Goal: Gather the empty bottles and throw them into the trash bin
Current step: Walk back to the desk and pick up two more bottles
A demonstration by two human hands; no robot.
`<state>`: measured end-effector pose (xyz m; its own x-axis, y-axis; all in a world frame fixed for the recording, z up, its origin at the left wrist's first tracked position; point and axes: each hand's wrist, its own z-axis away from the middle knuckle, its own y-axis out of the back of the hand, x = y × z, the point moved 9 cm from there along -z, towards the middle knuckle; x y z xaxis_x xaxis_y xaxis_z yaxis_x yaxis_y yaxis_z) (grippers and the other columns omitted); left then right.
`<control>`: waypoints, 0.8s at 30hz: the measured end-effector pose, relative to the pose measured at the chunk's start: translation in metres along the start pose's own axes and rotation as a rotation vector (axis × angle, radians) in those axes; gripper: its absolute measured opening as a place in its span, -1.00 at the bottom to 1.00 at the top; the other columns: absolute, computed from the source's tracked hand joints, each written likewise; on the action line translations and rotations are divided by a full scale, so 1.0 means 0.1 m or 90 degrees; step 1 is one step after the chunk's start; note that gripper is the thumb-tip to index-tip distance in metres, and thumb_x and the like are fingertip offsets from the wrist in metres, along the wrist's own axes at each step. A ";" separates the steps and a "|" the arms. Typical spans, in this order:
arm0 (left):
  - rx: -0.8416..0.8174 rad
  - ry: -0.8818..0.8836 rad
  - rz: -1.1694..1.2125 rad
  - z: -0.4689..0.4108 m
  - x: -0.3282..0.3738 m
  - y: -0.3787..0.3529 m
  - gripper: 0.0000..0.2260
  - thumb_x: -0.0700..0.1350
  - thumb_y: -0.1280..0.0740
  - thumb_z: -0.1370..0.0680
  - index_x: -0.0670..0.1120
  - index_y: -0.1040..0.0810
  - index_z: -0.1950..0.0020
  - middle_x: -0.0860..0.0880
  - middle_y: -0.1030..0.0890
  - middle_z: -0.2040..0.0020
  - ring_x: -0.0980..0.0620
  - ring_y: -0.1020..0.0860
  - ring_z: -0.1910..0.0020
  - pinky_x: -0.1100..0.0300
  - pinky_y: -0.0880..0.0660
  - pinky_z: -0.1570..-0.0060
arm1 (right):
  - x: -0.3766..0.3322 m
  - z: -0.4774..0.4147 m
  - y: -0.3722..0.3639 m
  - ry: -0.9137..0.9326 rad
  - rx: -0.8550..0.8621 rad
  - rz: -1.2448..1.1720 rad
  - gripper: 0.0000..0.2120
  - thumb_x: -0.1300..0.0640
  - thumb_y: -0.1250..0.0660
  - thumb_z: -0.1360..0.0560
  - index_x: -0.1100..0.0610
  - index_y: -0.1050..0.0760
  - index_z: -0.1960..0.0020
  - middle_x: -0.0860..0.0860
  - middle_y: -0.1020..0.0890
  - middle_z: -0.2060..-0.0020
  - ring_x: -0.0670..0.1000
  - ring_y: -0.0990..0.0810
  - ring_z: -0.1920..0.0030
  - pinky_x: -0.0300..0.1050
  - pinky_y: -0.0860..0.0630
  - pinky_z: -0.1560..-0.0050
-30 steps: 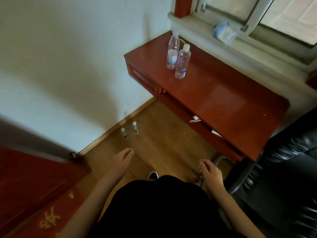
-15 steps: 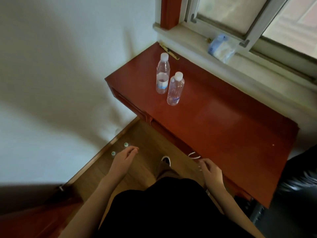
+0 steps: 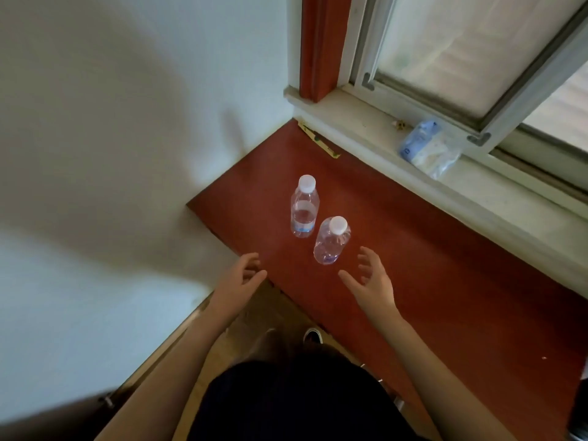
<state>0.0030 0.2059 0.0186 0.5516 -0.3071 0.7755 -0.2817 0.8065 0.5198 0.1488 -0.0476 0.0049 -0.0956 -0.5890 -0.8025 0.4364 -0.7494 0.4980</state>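
Observation:
Two clear plastic bottles with white caps stand upright on the red-brown desk [image 3: 429, 268]. The far bottle [image 3: 304, 208] has a label with a blue band; the near bottle [image 3: 331, 241] stands just right of it. My left hand [image 3: 238, 283] hovers at the desk's left front corner, fingers loosely curled and holding nothing. My right hand [image 3: 370, 281] is raised just right of and below the near bottle, fingers spread, a small gap from it. No trash bin is in view.
A white wall runs along the left. A window sill [image 3: 477, 192] behind the desk carries a crumpled clear plastic bag [image 3: 428, 148]. A thin strip [image 3: 318, 143] lies at the desk's back edge. Wooden floor and one shoe [image 3: 313, 335] show below.
I have moved closer to the desk and both hands have risen from near the floor to desk height, the right one opening beside the near bottle. The small floor bottles have left view.

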 end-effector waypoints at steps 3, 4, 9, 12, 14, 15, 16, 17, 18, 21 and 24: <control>-0.049 0.032 0.067 -0.48 0.03 -0.07 -0.42 -0.03 -0.42 -0.49 -0.05 -0.29 -0.46 -0.04 -0.44 -0.35 0.00 -0.47 -0.24 0.19 -0.45 -0.13 | -0.02 -0.24 -0.19 -0.019 -0.001 -0.014 -0.12 -0.08 -0.56 -0.31 -0.12 -0.17 -0.49 -0.13 -0.37 -0.38 -0.10 -0.40 -0.32 -0.14 -0.44 -0.25; -0.068 0.036 0.081 -0.63 0.04 -0.10 -0.35 -0.02 -0.45 -0.46 -0.04 -0.26 -0.48 -0.06 -0.41 -0.39 -0.02 -0.44 -0.28 0.12 -0.44 -0.20 | -0.02 -0.30 -0.26 -0.023 0.005 -0.027 -0.09 -0.10 -0.57 -0.27 -0.15 -0.16 -0.48 -0.13 -0.37 -0.40 -0.10 -0.40 -0.33 -0.12 -0.43 -0.26; -0.163 -0.031 0.023 -1.26 0.24 -0.30 -0.10 0.02 -0.56 -0.33 0.04 -0.12 -0.54 0.00 -0.29 -0.50 0.04 -0.31 -0.43 0.01 -0.31 -0.40 | -0.01 -0.49 -0.45 -0.051 0.069 -0.071 -0.11 -0.08 -0.62 -0.16 -0.18 -0.25 -0.38 -0.15 -0.47 -0.29 -0.10 -0.48 -0.27 -0.03 -0.49 -0.26; -0.200 -0.109 -0.041 -1.55 0.41 -0.45 -0.07 0.04 -0.58 -0.28 0.01 -0.15 -0.53 -0.02 -0.29 -0.50 0.02 -0.30 -0.45 0.00 -0.30 -0.41 | 0.04 -0.57 -0.53 -0.089 0.099 -0.079 -0.18 -0.06 -0.62 -0.15 -0.18 -0.32 -0.31 -0.14 -0.54 -0.20 -0.08 -0.53 -0.20 -0.05 -0.52 -0.21; -0.222 -0.154 -0.043 -1.63 0.49 -0.55 -0.13 0.02 -0.59 -0.28 -0.01 -0.23 -0.49 0.00 -0.36 -0.43 0.04 -0.34 -0.41 0.08 -0.32 -0.36 | 0.11 -0.59 -0.59 -0.120 0.118 -0.084 -0.23 -0.07 -0.61 -0.16 -0.11 -0.37 -0.30 -0.11 -0.60 -0.13 -0.05 -0.58 -0.15 -0.01 -0.55 -0.18; -0.223 -0.169 -0.041 -1.66 0.52 -0.57 -0.20 0.01 -0.58 -0.29 0.01 -0.28 -0.44 0.04 -0.41 -0.37 0.07 -0.38 -0.36 0.14 -0.34 -0.29 | 0.13 -0.59 -0.61 -0.132 0.127 -0.091 -0.25 -0.07 -0.61 -0.17 -0.08 -0.40 -0.30 -0.10 -0.62 -0.11 -0.05 -0.60 -0.13 -0.02 -0.56 -0.17; -0.218 -0.176 -0.037 -1.68 0.56 -0.58 -0.29 0.00 -0.57 -0.30 0.04 -0.35 -0.38 0.09 -0.48 -0.30 0.11 -0.44 -0.30 0.20 -0.35 -0.22 | 0.14 -0.58 -0.62 -0.141 0.135 -0.097 -0.26 -0.06 -0.61 -0.19 -0.05 -0.41 -0.30 -0.10 -0.64 -0.09 -0.06 -0.61 -0.12 -0.07 -0.57 -0.13; -0.209 -0.182 -0.025 -1.69 0.60 -0.56 -0.38 -0.01 -0.57 -0.31 0.08 -0.40 -0.30 0.13 -0.54 -0.21 0.16 -0.49 -0.22 0.24 -0.37 -0.14 | 0.12 -0.56 -0.62 -0.144 0.142 -0.101 -0.28 -0.04 -0.61 -0.21 -0.03 -0.42 -0.30 -0.11 -0.65 -0.07 -0.08 -0.61 -0.10 -0.17 -0.56 -0.07; -0.200 -0.183 -0.010 -1.69 0.66 -0.53 -0.45 -0.01 -0.56 -0.32 0.13 -0.43 -0.24 0.17 -0.58 -0.13 0.24 -0.52 -0.14 0.29 -0.38 -0.08 | 0.09 -0.54 -0.61 -0.144 0.151 -0.104 -0.30 -0.02 -0.61 -0.23 -0.01 -0.43 -0.30 -0.12 -0.65 -0.05 -0.11 -0.62 -0.07 -0.28 -0.53 0.00; -0.187 -0.201 0.034 -1.63 0.88 -0.42 -0.53 -0.01 -0.55 -0.33 0.28 -0.42 -0.11 0.25 -0.60 -0.03 0.35 -0.53 -0.06 0.42 -0.38 -0.01 | 0.00 -0.41 -0.50 -0.142 0.181 -0.125 -0.36 0.01 -0.61 -0.25 0.02 -0.45 -0.27 -0.13 -0.66 -0.02 -0.19 -0.62 0.01 -0.41 -0.48 0.11; -0.202 -0.245 0.034 -1.51 1.12 -0.31 -0.54 0.03 -0.54 -0.35 0.30 -0.41 -0.12 0.25 -0.59 -0.05 0.38 -0.52 -0.07 0.44 -0.39 -0.03 | -0.08 -0.23 -0.34 -0.141 0.220 -0.156 -0.45 0.03 -0.61 -0.25 0.00 -0.48 -0.17 -0.11 -0.68 0.05 -0.22 -0.65 0.08 -0.38 -0.54 0.15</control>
<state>0.1927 0.2227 0.0352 0.1970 -0.3767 0.9051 -0.0168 0.9218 0.3873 0.1554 -0.0104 -0.0127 -0.3629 -0.4042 -0.8396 0.0584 -0.9091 0.4124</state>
